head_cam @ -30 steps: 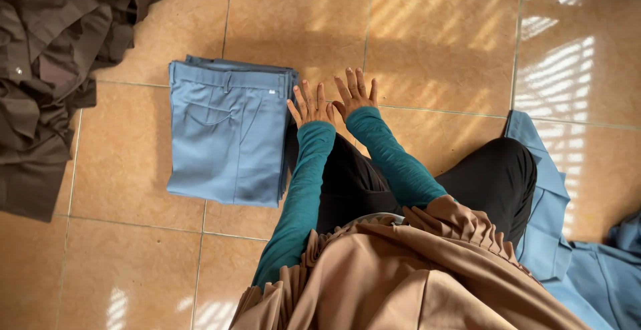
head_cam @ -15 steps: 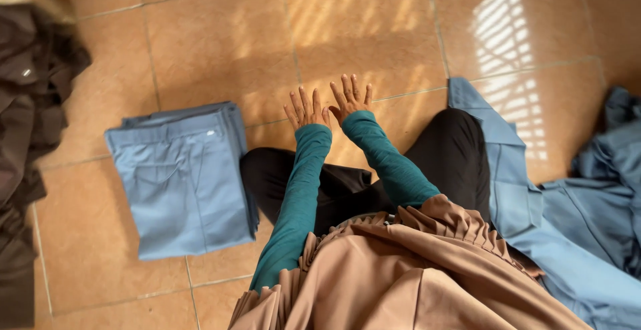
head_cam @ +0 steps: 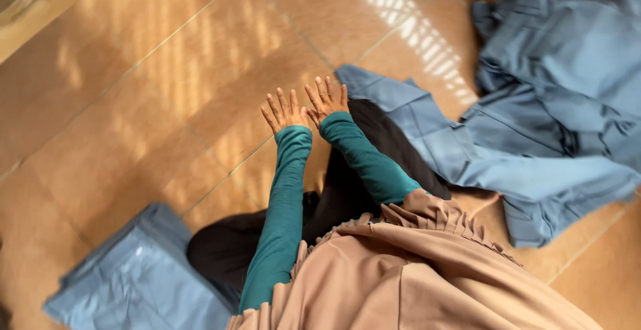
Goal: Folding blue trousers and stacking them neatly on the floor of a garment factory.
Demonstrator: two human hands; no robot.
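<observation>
— Hands first: what were they doing?

— Both were stretched out in front of the person, side by side, in teal sleeves. The left hand (head_cam: 284, 111) had its fingers spread and held nothing. The right hand (head_cam: 326, 97) was the same, fingers fanned apart and empty, its wrist just beside the left one.

— Were they touching anything?

— I could not tell whether the palms met the tiled floor (head_cam: 153, 96) or hovered over it. No cloth lay under them.

— Where were the garments?

— The loose blue garment (head_cam: 534, 136) lay crumpled on the floor to the person's right, one long flat part of it running toward the right hand and ending near it, partly beside the person's black-clad leg (head_cam: 374, 143). The folded blue trousers (head_cam: 140, 280) lay at the lower left, near the person's left side and well apart from both hands; they looked blurred.

— Anything else in view?

— A tan pleated garment (head_cam: 427, 270) covered the person's chest at the bottom of the view, striped sunlight (head_cam: 414, 29) fell on the tiles ahead, and a pale ledge (head_cam: 47, 3) crossed the upper left corner.
</observation>
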